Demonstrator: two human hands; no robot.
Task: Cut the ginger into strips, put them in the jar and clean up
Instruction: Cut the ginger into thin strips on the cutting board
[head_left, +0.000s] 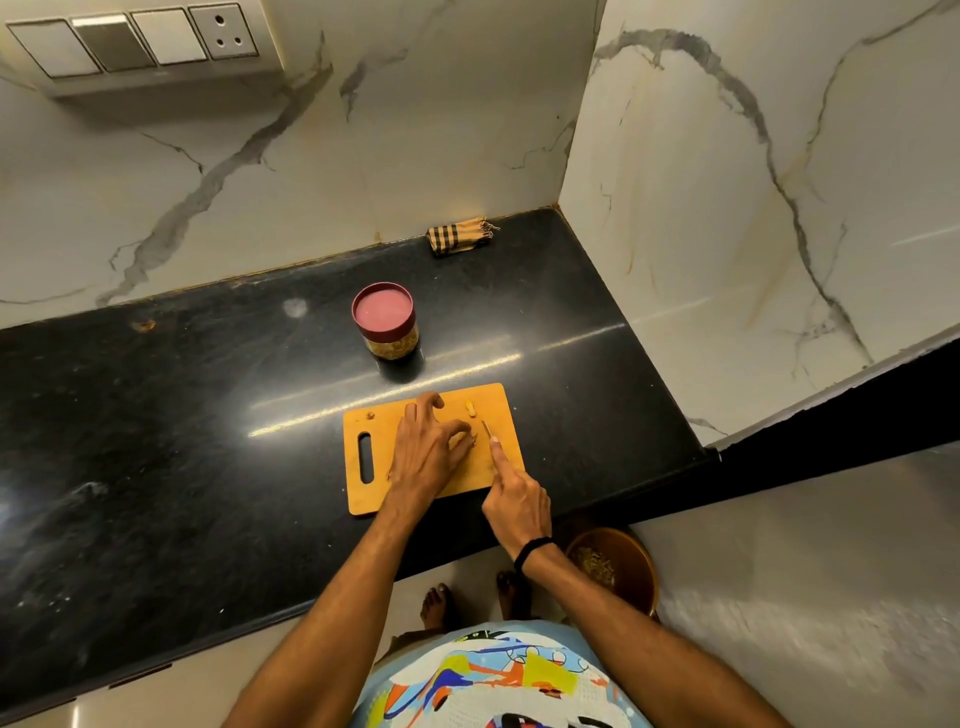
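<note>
Two hands at work, both over the board at centre frame. Black counter (156, 415) across the middle of the frame, running left to right. Wooden cutting board (363, 499) flat on it, handle slot at its left end. Left hand (428, 449) laid across the board's middle, fingers curled into a claw, fingertips pinning a piece of ginger, the pinned ginger (471, 441), toward the board's right half. Right hand (517, 506) at the board's lower right edge, wrapped round the knife (487, 428), forefinger stretched out along the back of the blade. Brown bin (636, 566) on the floor at lower right, below the counter edge. Jar (385, 322) above the board, well apart from it, maroon lid on. Folded checked cloth (460, 236) at the back wall, upper centre. Blade short in view, pointing up and slightly left in the frame, just to the right of the left fingertips. Pinned ginger mostly hidden under the fingers, so long axis not readable. Loose ginger (471, 409) just above the fingertips, long axis roughly up-down in frame, near parallel to the blade. Small scrap (371, 414) near the board's upper left corner. Judged: cutting under way; the next cut depends on the narrow gap between blade and left fingertips, with the work lying immediately left of the knife and the left hand nearer to it.
</note>
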